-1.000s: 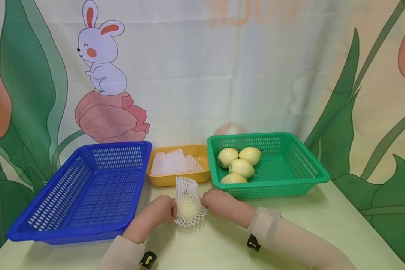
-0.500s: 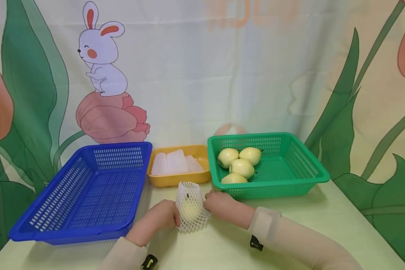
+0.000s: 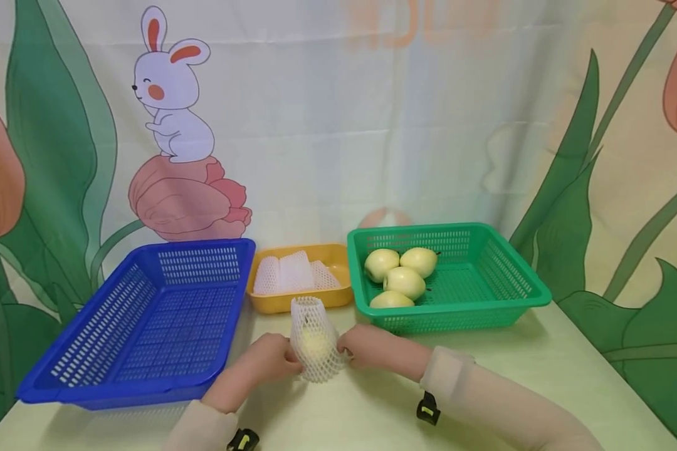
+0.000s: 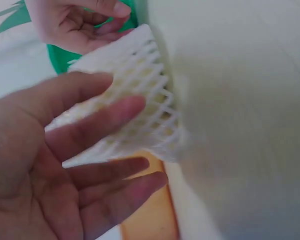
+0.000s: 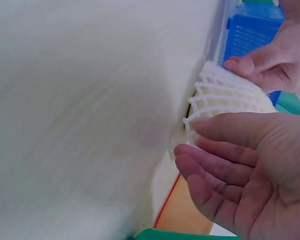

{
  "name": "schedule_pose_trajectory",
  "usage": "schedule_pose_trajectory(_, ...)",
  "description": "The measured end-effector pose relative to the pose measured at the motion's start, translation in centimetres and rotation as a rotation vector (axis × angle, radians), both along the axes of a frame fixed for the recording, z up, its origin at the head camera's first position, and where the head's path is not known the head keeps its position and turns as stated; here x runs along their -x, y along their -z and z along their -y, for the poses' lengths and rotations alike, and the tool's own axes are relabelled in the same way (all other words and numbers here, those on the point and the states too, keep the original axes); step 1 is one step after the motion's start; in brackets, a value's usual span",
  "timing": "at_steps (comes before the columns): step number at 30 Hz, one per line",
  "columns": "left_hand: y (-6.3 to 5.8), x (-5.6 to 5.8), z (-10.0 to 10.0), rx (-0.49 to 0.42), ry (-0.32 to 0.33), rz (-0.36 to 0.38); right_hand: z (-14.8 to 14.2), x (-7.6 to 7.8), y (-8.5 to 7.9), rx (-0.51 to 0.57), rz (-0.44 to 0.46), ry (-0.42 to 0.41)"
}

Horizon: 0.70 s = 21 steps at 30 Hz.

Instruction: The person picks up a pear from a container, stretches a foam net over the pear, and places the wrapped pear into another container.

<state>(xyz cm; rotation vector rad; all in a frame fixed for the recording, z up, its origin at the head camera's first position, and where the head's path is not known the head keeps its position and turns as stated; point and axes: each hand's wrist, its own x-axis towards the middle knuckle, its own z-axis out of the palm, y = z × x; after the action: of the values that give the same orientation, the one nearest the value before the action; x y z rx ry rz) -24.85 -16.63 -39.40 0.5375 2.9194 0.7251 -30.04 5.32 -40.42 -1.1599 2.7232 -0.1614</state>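
Net sleeve: white foam-like diamond mesh (image 3: 314, 331), narrow at its upper end, flared below to a toothed edge; lower centre of the head frame, between the two hands.
Fruit inside: one pale yellow, rounded piece (image 3: 316, 348), seen through the mesh; the sleeve rises past it.
Left hand: at the sleeve's left side (image 3: 271, 358); my left wrist view shows the fingers spread and slightly bent in front of the mesh, gripping nothing that I can see.
Right hand: at the sleeve's right side (image 3: 369, 346); fingers loosely bent, a gap between thumb and fingers, the thumb tip at the mesh edge; I see no firm hold.
Orange tray: shallow, smooth-walled, rounded corners (image 3: 273, 304), just above the sleeve in the frame.
Spare nets: flattened white mesh pieces (image 3: 296, 272), lying in that tray.
Green basket: perforated, plastic-looking, rectangular (image 3: 468, 282), right of centre.
Loose fruits: four, smooth, pale yellow-green (image 3: 404, 283), some with dark stems, grouped at that basket's left end.
Blue basket: perforated walls, gridded floor (image 3: 169, 332), left of the frame.
Cuffs: beige cloth (image 3: 448, 371), lower part of the frame, black straps (image 3: 428, 410) by the wrists.
Tabletop: pale yellow-green, matt (image 3: 327, 416).
Backdrop: creased printed cloth (image 3: 338, 138), rabbit print (image 3: 175, 106) upper left.
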Motion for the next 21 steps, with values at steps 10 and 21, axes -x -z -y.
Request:
schedule_pose_trajectory(10, -0.1, 0.9, -1.7, -0.187, -0.273, 0.002, -0.4, -0.9, 0.1, 0.079, 0.113, 0.117)
schedule_pose_trajectory(21, 1.2, 1.9, -3.0, -0.319, -0.232, -0.018, -1.3, -1.1, -0.1, -0.017, 0.077, 0.090)
